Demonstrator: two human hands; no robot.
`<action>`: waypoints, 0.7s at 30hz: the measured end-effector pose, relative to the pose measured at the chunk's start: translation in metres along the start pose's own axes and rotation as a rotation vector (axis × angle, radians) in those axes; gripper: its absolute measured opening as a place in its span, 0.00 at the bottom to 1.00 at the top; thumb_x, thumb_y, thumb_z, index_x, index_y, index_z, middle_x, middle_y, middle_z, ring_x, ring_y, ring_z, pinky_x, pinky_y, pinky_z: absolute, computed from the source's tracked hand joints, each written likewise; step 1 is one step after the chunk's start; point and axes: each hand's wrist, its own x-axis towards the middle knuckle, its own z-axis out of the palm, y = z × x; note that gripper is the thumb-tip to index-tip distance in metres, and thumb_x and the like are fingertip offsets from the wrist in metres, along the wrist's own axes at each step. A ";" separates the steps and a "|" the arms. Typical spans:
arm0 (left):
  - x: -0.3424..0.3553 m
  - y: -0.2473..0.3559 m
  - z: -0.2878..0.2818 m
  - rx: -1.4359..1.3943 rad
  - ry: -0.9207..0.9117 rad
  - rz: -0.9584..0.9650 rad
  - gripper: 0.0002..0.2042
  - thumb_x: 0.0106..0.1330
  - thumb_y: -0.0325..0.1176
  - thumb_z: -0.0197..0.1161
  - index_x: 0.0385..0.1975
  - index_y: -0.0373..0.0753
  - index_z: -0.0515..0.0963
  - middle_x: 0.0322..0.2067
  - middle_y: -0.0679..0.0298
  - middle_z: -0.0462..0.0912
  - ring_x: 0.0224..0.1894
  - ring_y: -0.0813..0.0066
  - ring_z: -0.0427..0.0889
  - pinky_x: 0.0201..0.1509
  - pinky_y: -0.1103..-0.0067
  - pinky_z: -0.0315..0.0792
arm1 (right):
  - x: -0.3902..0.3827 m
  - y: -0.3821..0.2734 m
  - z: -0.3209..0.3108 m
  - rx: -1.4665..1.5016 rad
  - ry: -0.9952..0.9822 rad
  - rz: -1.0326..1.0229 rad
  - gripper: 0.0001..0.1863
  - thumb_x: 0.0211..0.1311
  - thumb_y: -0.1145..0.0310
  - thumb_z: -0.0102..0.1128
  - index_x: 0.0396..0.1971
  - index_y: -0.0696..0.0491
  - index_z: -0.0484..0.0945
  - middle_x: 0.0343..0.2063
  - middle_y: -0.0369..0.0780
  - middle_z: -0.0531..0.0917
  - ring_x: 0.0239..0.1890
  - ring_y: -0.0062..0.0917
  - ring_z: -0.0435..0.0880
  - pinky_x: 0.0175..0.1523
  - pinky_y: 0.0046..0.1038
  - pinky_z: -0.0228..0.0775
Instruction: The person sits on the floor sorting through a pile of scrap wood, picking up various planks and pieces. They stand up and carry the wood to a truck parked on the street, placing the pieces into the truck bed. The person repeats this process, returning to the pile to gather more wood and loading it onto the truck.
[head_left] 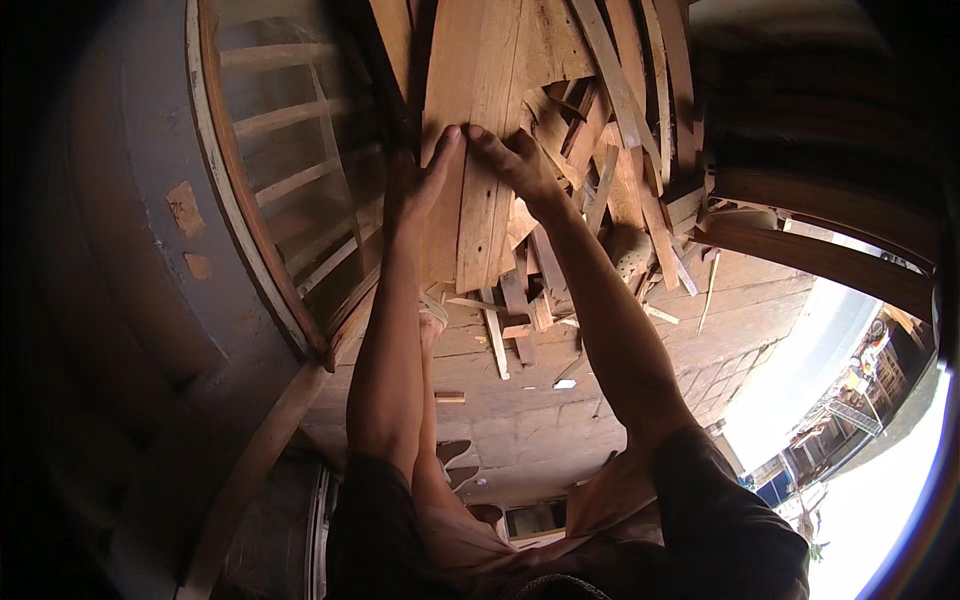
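Observation:
Two long wooden boards (485, 220) lie side by side, stretching away from me over a heap of wood. My left hand (425, 180) grips them at the left edge, its thumb on the top face. At the right edge, my right hand (520, 172) holds on with its thumb pointing in toward the left one. The fingers of both hands are mostly hidden beneath or beyond the board edges. The thumbs are close together but apart. Dark nail holes mark the right-hand board.
Loose offcuts and slats (600, 160) pile up right of the boards, some spilling onto the tiled floor (540, 400). A wooden slatted frame (290, 120) stands along the left wall (150, 280). Dark beams (820, 260) cross at right, beside a bright opening. My foot (432, 310) is beside the boards' near end.

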 end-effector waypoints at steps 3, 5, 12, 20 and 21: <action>-0.027 0.036 0.022 -0.030 -0.164 -0.058 0.37 0.60 0.59 0.65 0.54 0.27 0.73 0.53 0.42 0.78 0.57 0.52 0.78 0.58 0.68 0.72 | -0.026 0.001 -0.018 0.152 0.117 -0.148 0.40 0.59 0.41 0.64 0.55 0.66 0.72 0.48 0.44 0.80 0.51 0.24 0.77 0.56 0.25 0.67; -0.045 0.064 0.037 -0.124 -0.207 -0.118 0.37 0.61 0.58 0.64 0.57 0.29 0.71 0.57 0.42 0.75 0.60 0.53 0.76 0.60 0.69 0.70 | -0.036 0.007 -0.038 0.250 0.113 -0.157 0.42 0.61 0.41 0.62 0.58 0.65 0.68 0.53 0.46 0.77 0.54 0.26 0.74 0.59 0.26 0.65; -0.090 0.093 0.089 -0.361 0.053 -0.044 0.35 0.69 0.59 0.52 0.58 0.29 0.65 0.54 0.42 0.73 0.59 0.46 0.73 0.61 0.65 0.66 | -0.103 -0.029 -0.060 0.189 0.115 -0.153 0.44 0.61 0.38 0.60 0.58 0.66 0.68 0.54 0.47 0.76 0.58 0.29 0.72 0.63 0.30 0.62; -0.069 0.054 0.042 -0.227 -0.338 -0.257 0.42 0.61 0.61 0.62 0.62 0.29 0.66 0.59 0.46 0.73 0.63 0.56 0.71 0.65 0.68 0.65 | -0.119 -0.013 -0.036 -0.512 0.565 -0.241 0.48 0.44 0.29 0.69 0.36 0.66 0.66 0.25 0.52 0.79 0.32 0.38 0.84 0.34 0.34 0.76; -0.075 0.075 0.037 -0.213 -0.304 -0.281 0.42 0.60 0.61 0.63 0.63 0.28 0.66 0.59 0.47 0.73 0.63 0.57 0.71 0.65 0.68 0.64 | -0.125 -0.016 -0.037 -0.481 0.526 -0.152 0.50 0.44 0.28 0.68 0.39 0.67 0.66 0.27 0.53 0.80 0.32 0.41 0.84 0.36 0.37 0.76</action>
